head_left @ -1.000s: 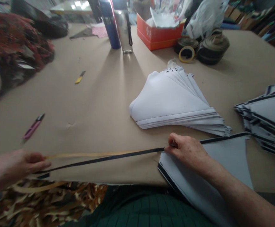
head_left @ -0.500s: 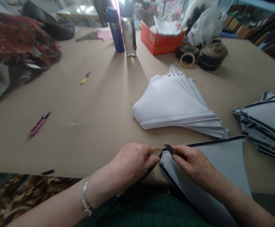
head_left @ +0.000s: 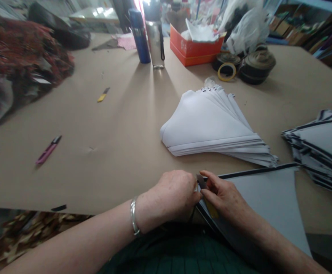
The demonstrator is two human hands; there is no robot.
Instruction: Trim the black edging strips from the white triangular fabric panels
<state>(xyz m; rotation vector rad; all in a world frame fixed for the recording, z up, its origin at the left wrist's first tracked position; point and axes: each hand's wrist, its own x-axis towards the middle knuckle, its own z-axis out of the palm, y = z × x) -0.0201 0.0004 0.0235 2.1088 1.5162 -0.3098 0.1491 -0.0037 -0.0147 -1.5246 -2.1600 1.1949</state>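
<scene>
White panel (head_left: pixel 274 201), blade (head_left: pixel 201 182) in right hand (head_left: pixel 225 195)

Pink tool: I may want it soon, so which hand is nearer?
Left. The left hand is right of the pink tool, toward the wearer; the right hand is farther right.

Right of centre on my feed, a panel (head_left: pixel 268 205) overhangs the near edge of the bench (head_left: pixel 111 152). Behind it lies a stack of panels (head_left: pixel 208 118); to the right, a second stack (head_left: pixel 326 140). A heap (head_left: pixel 20 49) occupies the back left; rightward from it stand two bottles (head_left: pixel 156 45), a box (head_left: pixel 196 51), then rolls (head_left: pixel 256 68). Between heap and near edge lies a hand tool (head_left: pixel 47 151).
</scene>
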